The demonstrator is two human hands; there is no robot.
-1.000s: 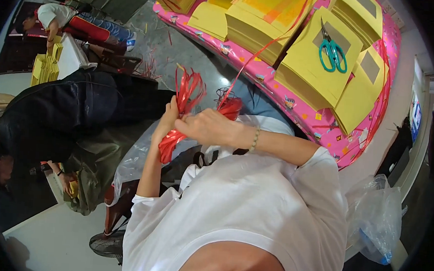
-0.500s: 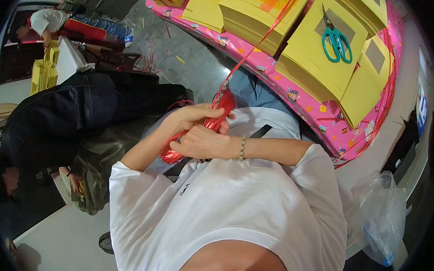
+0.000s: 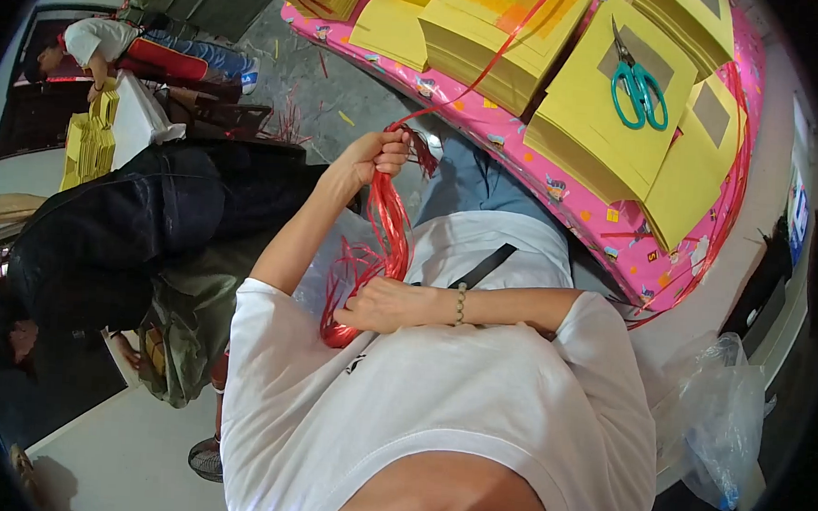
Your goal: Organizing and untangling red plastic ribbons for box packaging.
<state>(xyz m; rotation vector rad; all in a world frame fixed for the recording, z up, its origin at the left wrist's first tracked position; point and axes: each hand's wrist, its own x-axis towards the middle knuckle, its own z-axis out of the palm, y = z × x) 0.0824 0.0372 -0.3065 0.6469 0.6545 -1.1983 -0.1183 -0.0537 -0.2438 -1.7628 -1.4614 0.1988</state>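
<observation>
A bundle of shiny red plastic string hangs in front of my white shirt. My left hand is closed in a fist around its upper end, with loose strand ends sticking out beyond the fingers. Lower down, near my waist, my right hand, with a beaded bracelet at the wrist, grips the looped lower part. Loose strands fan out left of that hand. From my left fist a single red strand runs up to the yellow card stacks. Teal-handled scissors lie on a stack of yellow cards, away from both hands.
A pink patterned table carries several yellow stacks at the upper right. More red string drapes over its right edge. A clear plastic bag is at the right. Co-workers in dark clothing and a white shirt are at the left.
My left hand has moved up and away from my right, stretching the red string bundle between them. Loose strands now spread beside my right hand, which stays near my waist.
</observation>
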